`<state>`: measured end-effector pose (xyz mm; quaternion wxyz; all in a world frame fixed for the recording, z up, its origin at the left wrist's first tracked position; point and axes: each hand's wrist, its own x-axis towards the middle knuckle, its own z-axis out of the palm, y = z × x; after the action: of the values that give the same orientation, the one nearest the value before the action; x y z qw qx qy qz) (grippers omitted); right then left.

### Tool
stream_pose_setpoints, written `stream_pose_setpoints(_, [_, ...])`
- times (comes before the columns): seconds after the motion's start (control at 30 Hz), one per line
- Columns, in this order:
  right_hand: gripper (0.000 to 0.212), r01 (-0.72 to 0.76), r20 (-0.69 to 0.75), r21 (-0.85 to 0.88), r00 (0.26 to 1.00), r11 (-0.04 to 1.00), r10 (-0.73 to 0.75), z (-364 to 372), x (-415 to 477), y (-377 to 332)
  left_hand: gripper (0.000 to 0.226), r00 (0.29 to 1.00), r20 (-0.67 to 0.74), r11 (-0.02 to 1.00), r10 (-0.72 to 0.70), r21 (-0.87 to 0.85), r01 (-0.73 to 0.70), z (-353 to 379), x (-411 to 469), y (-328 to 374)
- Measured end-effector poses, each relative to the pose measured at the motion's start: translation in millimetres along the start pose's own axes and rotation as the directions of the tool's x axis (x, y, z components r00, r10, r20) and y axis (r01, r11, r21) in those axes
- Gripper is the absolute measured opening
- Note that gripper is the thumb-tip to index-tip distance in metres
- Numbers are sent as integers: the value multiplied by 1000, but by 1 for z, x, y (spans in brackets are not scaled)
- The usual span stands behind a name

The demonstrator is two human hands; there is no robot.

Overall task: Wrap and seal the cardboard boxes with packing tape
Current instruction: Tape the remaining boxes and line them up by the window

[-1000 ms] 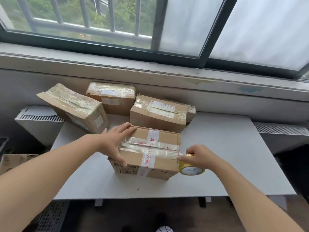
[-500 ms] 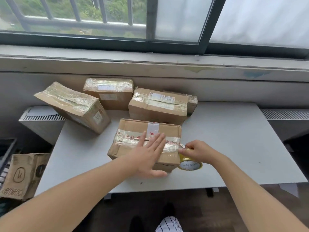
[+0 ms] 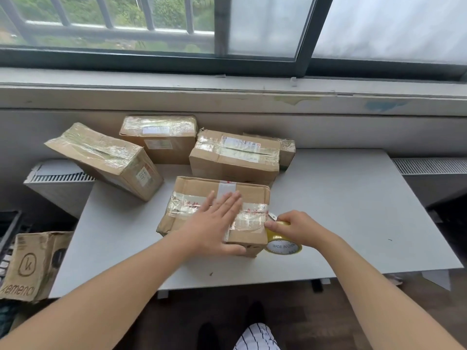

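Observation:
A cardboard box with a band of clear tape across its top lies at the front of the grey table. My left hand presses flat on the box's top, fingers straight over the tape band, thumb at the front edge. My right hand grips a yellow roll of packing tape against the box's right side, where the tape runs onto the box.
Taped cardboard boxes stand behind: one tilted at the left, one at the back, one in the middle, with a smaller one behind it. A printed carton sits on the floor at the left. Radiators flank the table.
My left hand slid from the box's left end across the top toward the right, pressing the tape down. The right hand with the roll stayed at the box's right side.

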<state>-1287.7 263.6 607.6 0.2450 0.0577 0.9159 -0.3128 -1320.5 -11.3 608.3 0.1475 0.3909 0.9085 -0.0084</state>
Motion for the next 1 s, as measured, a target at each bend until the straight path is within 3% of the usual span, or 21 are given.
stream_pose_setpoints(0.2, [69,-16,9,-1,1000,1000,16,2,-3,-7,139,988,97,991,-124,-29,127,-19,-14,-61])
stream_pose_setpoints(0.43, [64,-34,28,-54,999,998,36,-6,-9,-19,144,959,218,972,-183,-103,209,-30,-6,-80])
stream_pose_setpoints(0.67, [57,67,-66,-406,993,912,-102,-51,-21,-67,144,970,163,969,-181,-140,205,-27,-7,-81])
stream_pose_setpoints(1.0, [53,228,-131,-496,934,838,-332,-122,-48,-171,149,983,16,961,-180,-210,180,-22,-14,-80])
